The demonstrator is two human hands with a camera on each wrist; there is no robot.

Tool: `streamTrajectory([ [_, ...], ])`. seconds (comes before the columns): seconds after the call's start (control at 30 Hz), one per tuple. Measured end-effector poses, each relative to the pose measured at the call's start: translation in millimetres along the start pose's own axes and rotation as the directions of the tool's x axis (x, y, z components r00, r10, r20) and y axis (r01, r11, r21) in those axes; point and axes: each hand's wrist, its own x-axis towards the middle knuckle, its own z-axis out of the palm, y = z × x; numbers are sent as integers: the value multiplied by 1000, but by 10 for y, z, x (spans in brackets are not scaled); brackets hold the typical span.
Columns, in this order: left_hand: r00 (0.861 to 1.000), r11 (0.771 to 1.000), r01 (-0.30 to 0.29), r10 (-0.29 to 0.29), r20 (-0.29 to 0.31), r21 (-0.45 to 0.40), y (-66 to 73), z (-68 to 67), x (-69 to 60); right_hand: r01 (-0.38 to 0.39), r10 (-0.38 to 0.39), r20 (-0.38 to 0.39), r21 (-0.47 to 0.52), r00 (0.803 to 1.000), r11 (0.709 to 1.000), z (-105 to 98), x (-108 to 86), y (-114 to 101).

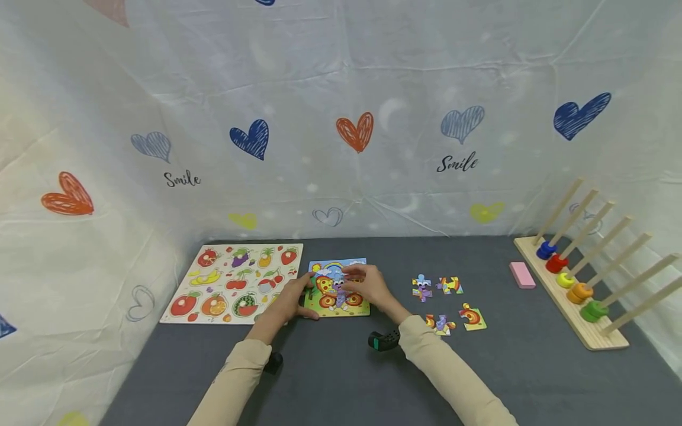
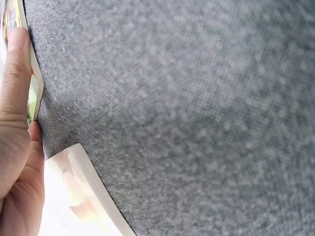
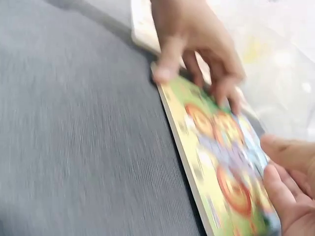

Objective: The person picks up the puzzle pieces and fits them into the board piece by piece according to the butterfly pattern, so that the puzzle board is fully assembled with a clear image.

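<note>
A small puzzle board (image 1: 330, 308) with a bright cartoon picture lies flat on the dark table. My left hand (image 1: 286, 302) holds its left side, thumb at the near edge and fingers over the left edge. In the right wrist view that left hand (image 3: 199, 42) grips the board's corner. My right hand (image 1: 369, 286) is over the board's right part, fingers bent down towards the picture; no piece shows between them. The right wrist view is blurred, and there the right fingers (image 3: 283, 191) are by the board's far edge. Several loose jigsaw pieces (image 1: 472, 318) lie to the right.
A larger fruit puzzle board (image 1: 183, 285) lies just left of the small one. At the right stand a wooden peg rack (image 1: 597, 338) with coloured rings and, beside it, a pink block (image 1: 521, 276). A printed curtain (image 1: 298, 195) hangs behind the table.
</note>
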Motion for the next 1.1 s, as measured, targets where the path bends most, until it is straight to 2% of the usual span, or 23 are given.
streamTrajectory([
  [0.17, 1000, 1000, 19, -19, 7, 0, 1, -1, 7, 6, -8, 49, 50, 999, 999, -328, -92, 123],
  [0.4, 1000, 1000, 18, -18, 14, 0, -21, 4, -4, 44, -45, 40, 15, 998, 999, -924, -295, 184],
  [0.57, 999, 1000, 29, -28, 16, -7, -34, -12, -14, -6, 6, 11, -17, 1000, 1000, -1337, -477, 245],
  [0.7, 1000, 1000, 22, -22, 14, -11, -21, -34, -32, -67, 68, 4, -22, 998, 997, -1550, -602, 313],
  [0.87, 999, 999, 38, -38, 15, -16, 6, -47, -52, -97, 99, 8, -161, 995, 982, -1655, -691, 359],
  [1.0, 1000, 999, 30, -30, 11, -13, 14, -33, -42, -84, 89, -2, -340, 996, 937, -1663, -694, 350],
  [1.1, 1000, 1000, 16, -16, 13, -17, 27, -23, -27, -60, 66, -2, -432, 998, 900, -1657, -686, 319],
])
